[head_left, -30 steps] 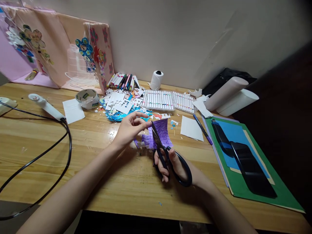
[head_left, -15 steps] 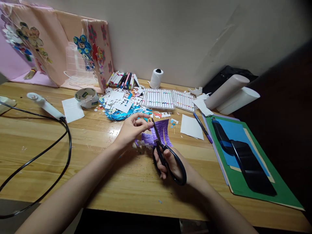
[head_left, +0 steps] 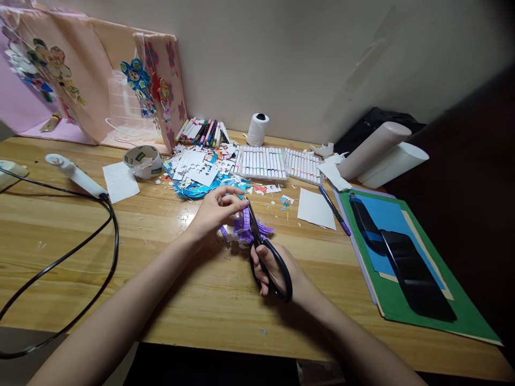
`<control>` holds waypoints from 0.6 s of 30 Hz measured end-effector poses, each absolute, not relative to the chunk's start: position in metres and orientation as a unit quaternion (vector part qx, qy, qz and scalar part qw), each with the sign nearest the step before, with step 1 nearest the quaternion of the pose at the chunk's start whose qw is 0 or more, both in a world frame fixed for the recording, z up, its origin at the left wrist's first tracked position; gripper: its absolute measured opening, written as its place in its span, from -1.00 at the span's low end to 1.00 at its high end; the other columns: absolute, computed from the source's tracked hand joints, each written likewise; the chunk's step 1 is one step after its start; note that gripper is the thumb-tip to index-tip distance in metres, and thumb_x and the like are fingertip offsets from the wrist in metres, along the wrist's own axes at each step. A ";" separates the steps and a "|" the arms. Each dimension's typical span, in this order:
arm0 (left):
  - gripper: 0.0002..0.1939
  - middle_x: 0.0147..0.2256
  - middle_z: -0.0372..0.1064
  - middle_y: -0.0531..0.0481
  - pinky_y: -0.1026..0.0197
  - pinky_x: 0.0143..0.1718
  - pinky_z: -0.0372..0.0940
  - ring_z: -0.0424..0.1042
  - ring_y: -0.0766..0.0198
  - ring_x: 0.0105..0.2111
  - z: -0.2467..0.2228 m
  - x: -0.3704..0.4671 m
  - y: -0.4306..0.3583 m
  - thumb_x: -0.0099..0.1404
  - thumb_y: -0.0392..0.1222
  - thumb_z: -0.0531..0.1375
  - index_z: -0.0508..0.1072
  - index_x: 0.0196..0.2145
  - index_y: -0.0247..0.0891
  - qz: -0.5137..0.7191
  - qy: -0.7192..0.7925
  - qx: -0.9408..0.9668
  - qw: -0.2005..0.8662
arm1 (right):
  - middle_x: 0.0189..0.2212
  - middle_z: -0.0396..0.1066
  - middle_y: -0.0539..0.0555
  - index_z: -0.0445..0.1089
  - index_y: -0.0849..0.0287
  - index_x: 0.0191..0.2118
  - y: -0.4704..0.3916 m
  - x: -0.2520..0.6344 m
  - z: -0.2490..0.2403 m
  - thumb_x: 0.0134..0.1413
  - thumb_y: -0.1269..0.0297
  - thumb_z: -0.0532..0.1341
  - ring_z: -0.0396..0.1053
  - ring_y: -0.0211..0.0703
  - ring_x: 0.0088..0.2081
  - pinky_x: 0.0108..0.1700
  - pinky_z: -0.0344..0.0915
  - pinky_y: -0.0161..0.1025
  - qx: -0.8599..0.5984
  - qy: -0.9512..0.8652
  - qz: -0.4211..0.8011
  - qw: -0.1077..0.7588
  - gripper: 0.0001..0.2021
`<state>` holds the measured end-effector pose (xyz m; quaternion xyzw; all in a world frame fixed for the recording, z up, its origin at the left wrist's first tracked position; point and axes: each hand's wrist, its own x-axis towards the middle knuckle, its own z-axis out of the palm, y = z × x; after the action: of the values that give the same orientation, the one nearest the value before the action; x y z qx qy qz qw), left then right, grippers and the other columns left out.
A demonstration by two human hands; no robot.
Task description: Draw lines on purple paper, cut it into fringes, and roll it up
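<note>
My right hand [head_left: 271,268] grips black-handled scissors [head_left: 286,281], fingers and thumb through the loops. The blades point up and away from me, almost together, with their tips close by my left thumb. My left hand [head_left: 219,212] is closed in a pinch at the top of a strip of purple paper [head_left: 242,228]. This paper has dark lines on it and is cut into several strips that fan out behind the blades. Pale notched edges show along its lower left side. Exactly what lies between the left fingertips is partly hidden.
Paper scraps [head_left: 197,166] lie heaped beyond my hands, beside marker sets [head_left: 263,162] and a tape roll [head_left: 142,161]. A white sheet [head_left: 316,209], a blue pen [head_left: 335,210] and a green board [head_left: 434,257] are rightward. A black cable [head_left: 115,252] loops at left.
The scissors have closed further, their handles drawing together, and my right hand has shifted slightly left. The purple strips have swung down and bunched together. My left hand has barely moved.
</note>
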<state>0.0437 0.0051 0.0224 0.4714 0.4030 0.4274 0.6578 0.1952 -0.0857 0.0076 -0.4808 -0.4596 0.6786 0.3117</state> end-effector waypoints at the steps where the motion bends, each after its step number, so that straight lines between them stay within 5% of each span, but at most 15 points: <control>1: -0.63 -0.59 0.26 0.19 0.37 -0.60 0.14 0.19 0.49 -0.65 0.024 0.041 0.008 0.00 -0.09 0.39 0.38 -0.29 -0.27 0.427 0.410 0.481 0.647 | -0.79 0.05 -0.20 0.13 0.16 -0.48 -0.086 0.195 0.007 -0.25 -0.48 0.09 0.10 -0.41 -0.79 -0.74 0.14 -0.44 -0.482 -0.459 0.678 0.313 -0.33; 12: -0.79 -0.59 0.35 0.00 0.29 -0.58 0.06 0.30 0.26 -0.59 0.033 -0.017 0.030 0.04 -0.08 0.31 0.44 -0.51 -0.27 0.204 0.594 0.685 0.368 | -0.83 0.06 -0.21 0.14 0.15 -0.47 -0.076 0.203 0.007 -0.39 -0.60 -0.06 0.16 -0.35 -0.82 -0.74 0.16 -0.41 -0.456 -0.397 0.718 0.346 -0.22; 15: -0.77 -0.50 0.33 -0.06 0.27 -0.51 0.02 0.28 0.21 -0.48 0.027 -0.006 0.022 0.09 -0.03 0.29 0.46 -0.55 -0.24 0.252 0.616 0.716 0.209 | -0.82 0.08 -0.20 0.16 0.16 -0.47 -0.077 0.204 0.009 -0.37 -0.59 -0.04 0.16 -0.35 -0.81 -0.74 0.17 -0.42 -0.450 -0.401 0.715 0.354 -0.23; 18: -0.74 -0.40 0.30 -0.09 0.24 -0.43 0.04 0.27 0.15 -0.36 0.022 0.007 0.017 0.16 0.02 0.24 0.51 -0.49 -0.23 0.270 0.593 0.741 0.161 | -0.82 0.07 -0.19 0.17 0.17 -0.47 -0.079 0.205 0.007 -0.32 -0.57 -0.04 0.17 -0.36 -0.81 -0.73 0.16 -0.43 -0.431 -0.412 0.717 0.361 -0.25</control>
<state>0.0071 0.0173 0.0221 0.7413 0.5931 0.2699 0.1611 0.2047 -0.0792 0.0069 -0.4313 -0.4120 0.7168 0.3611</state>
